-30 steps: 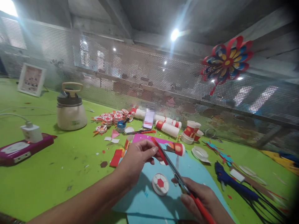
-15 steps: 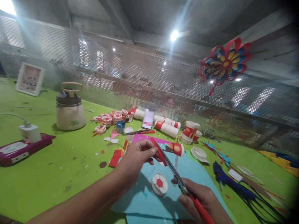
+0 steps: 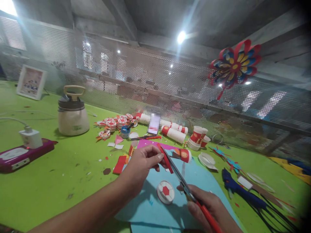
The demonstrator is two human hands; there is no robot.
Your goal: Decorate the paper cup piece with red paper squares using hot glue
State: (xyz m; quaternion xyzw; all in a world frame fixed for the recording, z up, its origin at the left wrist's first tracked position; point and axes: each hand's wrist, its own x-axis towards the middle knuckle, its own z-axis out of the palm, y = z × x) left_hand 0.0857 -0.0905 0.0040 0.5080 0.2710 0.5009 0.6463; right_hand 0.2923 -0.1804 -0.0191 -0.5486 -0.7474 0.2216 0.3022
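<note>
Between the thumb and fingers of my left hand point(image 3: 143, 163) is pinched a narrow piece of red paper point(image 3: 166, 158). My right hand point(image 3: 206, 200) is closed round red-handled scissors point(image 3: 181, 178), whose metal blades lie along the paper. Below the blades, a white disc with a red hexagon point(image 3: 165, 192) rests on a light blue sheet point(image 3: 155, 212). Beyond the blades a red and white paper cup point(image 3: 186, 156) lies on its side. Folded red paper point(image 3: 120, 164) sits left of my left hand.
Finished-looking red and white discs point(image 3: 111, 125) are heaped at the back left, by a blue jar point(image 3: 125, 131). Stacked paper cups point(image 3: 173, 134) lie at the back. A hot glue gun point(image 3: 240, 187) is on the right, a kettle-like pot point(image 3: 73, 115) and power strip point(image 3: 26, 155) on the left.
Very little differs. The scissors have shifted slightly against the red paper, with my right hand a touch lower; my left hand keeps its place.
</note>
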